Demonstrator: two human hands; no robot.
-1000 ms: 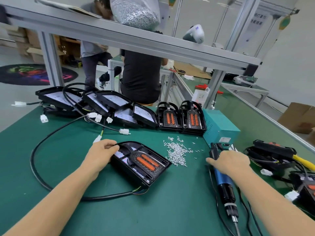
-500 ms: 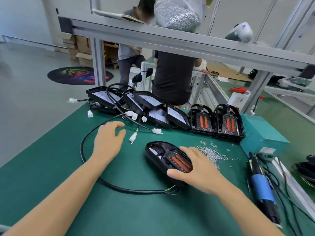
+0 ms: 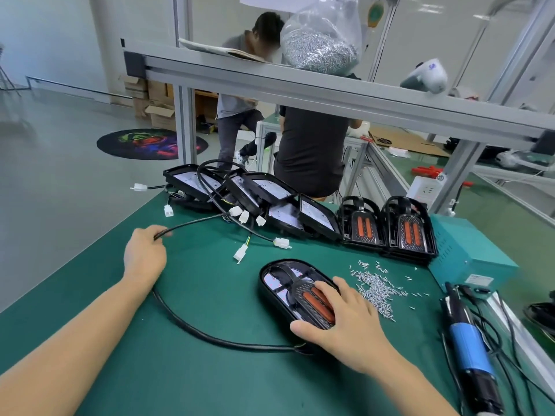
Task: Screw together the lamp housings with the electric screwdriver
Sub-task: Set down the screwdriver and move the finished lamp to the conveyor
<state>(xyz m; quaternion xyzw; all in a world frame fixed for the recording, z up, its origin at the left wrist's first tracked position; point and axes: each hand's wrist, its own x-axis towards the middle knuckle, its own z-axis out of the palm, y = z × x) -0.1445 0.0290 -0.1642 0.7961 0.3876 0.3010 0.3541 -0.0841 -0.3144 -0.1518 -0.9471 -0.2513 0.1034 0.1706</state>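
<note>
1. Progress: the driving of screws is judged not yet begun. The housing (image 3: 295, 292) lies flat on the mat (image 3: 210, 370); the right hand (image 3: 345, 322) rests on its near end, fingers straight and slightly spread over the red lens.
2. The left hand (image 3: 145, 255) grips the cable (image 3: 210, 337), fingers curled round it; the cable loops back to the housing just beside the right thumb.
3. The screwdriver (image 3: 471, 349) lies untouched, well to the right of the right fingers.
4. The loose screws (image 3: 375, 288) lie just beyond the right fingertips; none is seen seated in the housing, though its screw holes are too small to tell.
5. Remaining: move the cable aside, pick up a screw and the screwdriver, and fasten.
6. Surroundings: a row of further lamps (image 3: 300, 205) and white connectors (image 3: 241, 252) lies beyond both hands; a teal box (image 3: 471, 250) stands beyond the screwdriver. The cable is the likeliest obstruction.
</note>
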